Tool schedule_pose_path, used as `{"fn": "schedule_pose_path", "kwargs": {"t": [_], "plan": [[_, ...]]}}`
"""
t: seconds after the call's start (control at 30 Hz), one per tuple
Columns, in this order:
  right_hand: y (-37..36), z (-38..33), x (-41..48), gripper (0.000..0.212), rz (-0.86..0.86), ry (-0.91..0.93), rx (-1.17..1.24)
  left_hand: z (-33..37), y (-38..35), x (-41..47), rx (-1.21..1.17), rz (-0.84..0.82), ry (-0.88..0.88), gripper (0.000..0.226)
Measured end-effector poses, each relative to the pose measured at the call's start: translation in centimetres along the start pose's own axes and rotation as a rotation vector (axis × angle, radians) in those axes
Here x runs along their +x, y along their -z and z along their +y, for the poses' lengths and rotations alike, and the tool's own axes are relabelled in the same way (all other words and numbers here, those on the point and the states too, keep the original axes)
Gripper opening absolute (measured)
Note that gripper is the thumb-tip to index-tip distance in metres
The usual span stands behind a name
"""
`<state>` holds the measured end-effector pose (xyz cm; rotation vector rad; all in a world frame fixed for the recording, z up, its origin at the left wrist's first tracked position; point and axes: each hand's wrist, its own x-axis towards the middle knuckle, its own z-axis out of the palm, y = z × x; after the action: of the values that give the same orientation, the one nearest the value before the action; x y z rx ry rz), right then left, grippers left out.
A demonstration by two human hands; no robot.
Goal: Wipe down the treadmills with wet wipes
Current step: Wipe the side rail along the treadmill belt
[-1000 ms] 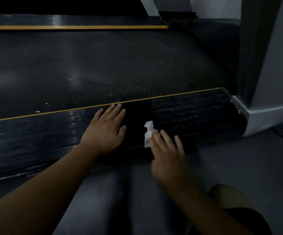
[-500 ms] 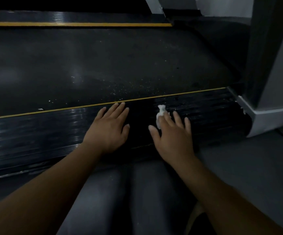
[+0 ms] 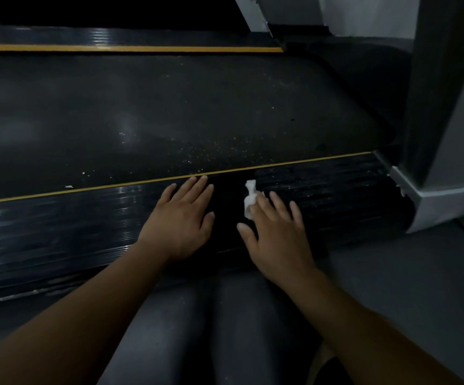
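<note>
The right hand [image 3: 276, 234] is pressing a small bunched wet wipe [image 3: 250, 201] onto the near side rail [image 3: 322, 187] of the treadmill [image 3: 225, 87], toward the rail's right end and just short of the yellow stripe [image 3: 142, 181] along its inner edge. Its grip is released: the fingers are lying straight over the wipe and the thumb is spreading wide, so the wipe is being pinned by flat pressure rather than pinched, with a white twist poking out past the index finger. The left hand [image 3: 179, 220] is resting flat on the same rail just beside it, its grip likewise released and holding nothing, seemingly bracing. The step in hand appears to be wiping this ribbed rail. Doing it well is probably calling for the wad to be spread out, since only a narrow patch of damp cloth is meeting the surface. Strokes are likely working best running lengthwise along the ribs, so the wipe is reaching into the grooves instead of skipping over their tops. The stretch toward the grey upright [image 3: 433, 93] is showing pale grit, and the belt [image 3: 114, 120] beyond the stripe is carrying scattered specks [image 3: 211, 151], so pushing dirt toward the rail's outer edge rather than onto the belt seems wiser. A wad this small is apt to be loading up quickly and needing refolding.
</note>
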<state>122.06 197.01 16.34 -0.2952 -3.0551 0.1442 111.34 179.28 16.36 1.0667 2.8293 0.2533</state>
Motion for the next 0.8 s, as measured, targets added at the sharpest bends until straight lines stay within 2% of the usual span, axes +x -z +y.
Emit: {"fn": "schedule_pose_path", "kwargs": {"t": [0.13, 0.4, 0.63, 0.8], "plan": [[0.4, -0.2, 0.8, 0.056, 0.082, -0.015, 0.029, 0.1, -0.2, 0.1, 0.002, 0.012, -0.007, 0.088], [-0.2, -2.7, 2.3, 0.083, -0.066, 0.025, 0.084, -0.3, -0.4, 0.5, -0.029, 0.018, -0.047, 0.089], [0.9, -0.2, 4.5, 0.061, -0.033, -0.123, 0.105, 0.1, -0.3, 1.0, -0.03, 0.011, -0.041, 0.093], [0.1, -1.6, 4.2, 0.058, -0.054, 0.017, 0.111, 0.5, -0.6, 1.7, -0.035, 0.018, -0.04, 0.092]]}}
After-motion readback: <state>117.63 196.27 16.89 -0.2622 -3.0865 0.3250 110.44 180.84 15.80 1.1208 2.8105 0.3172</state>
